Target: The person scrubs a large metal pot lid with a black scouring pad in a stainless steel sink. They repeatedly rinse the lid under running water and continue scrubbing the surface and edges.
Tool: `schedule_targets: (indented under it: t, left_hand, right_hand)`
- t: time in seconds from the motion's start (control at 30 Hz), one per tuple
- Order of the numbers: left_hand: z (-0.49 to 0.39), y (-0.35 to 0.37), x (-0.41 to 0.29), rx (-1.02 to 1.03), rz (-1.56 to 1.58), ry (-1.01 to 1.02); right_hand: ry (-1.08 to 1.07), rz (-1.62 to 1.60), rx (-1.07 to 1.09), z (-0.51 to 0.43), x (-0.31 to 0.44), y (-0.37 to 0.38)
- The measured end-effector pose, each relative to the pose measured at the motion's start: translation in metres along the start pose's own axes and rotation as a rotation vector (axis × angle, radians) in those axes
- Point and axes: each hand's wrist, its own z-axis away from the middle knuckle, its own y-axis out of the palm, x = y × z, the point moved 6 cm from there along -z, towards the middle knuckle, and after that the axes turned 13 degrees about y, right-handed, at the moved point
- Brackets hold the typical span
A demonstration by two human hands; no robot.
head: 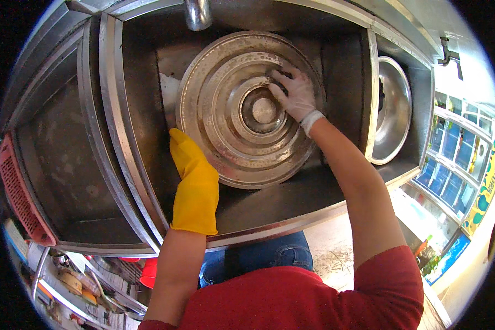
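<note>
A large round metal lid or tray with concentric stepped rings (218,107) lies in the middle basin of a stainless steel sink (239,214). On its left lower rim rests my left hand (192,165), in a yellow rubber glove; its fingertips are partly hidden at the rim. My right hand (295,93), in a thin whitish glove, reaches over the upper right of the rings, fingers bent and spread near the round centre. Something dark shows by its fingertips, and I cannot tell whether the hand grips it.
A metal faucet spout (198,15) hangs over the basin's back edge. In the right basin stands a round metal bowl (396,111); a wall tap (449,57) is above it. A pink plastic basket (22,189) stands at the left basin's outer edge. Metal dividers separate the basins.
</note>
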Motion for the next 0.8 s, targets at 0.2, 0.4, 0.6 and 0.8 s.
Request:
schedule_targets:
  t: [0.2, 0.4, 0.6, 0.8]
  left_hand:
    - [0.018, 0.001, -0.011, -0.027, 0.041, -0.056]
    - [-0.002, -0.001, 0.008, 0.051, 0.086, 0.04]
    - [-0.009, -0.013, 0.026, 0.003, 0.104, -0.076]
    - [-0.008, -0.002, 0.018, 0.066, 0.154, 0.038]
  right_hand:
    - [0.09, -0.057, 0.021, -0.003, -0.003, -0.004]
    - [0.11, -0.079, -0.065, 0.003, 0.009, -0.001]
    - [-0.029, -0.055, -0.05, -0.018, 0.018, 0.009]
    - [0.271, -0.076, 0.012, 0.014, -0.009, 0.001]
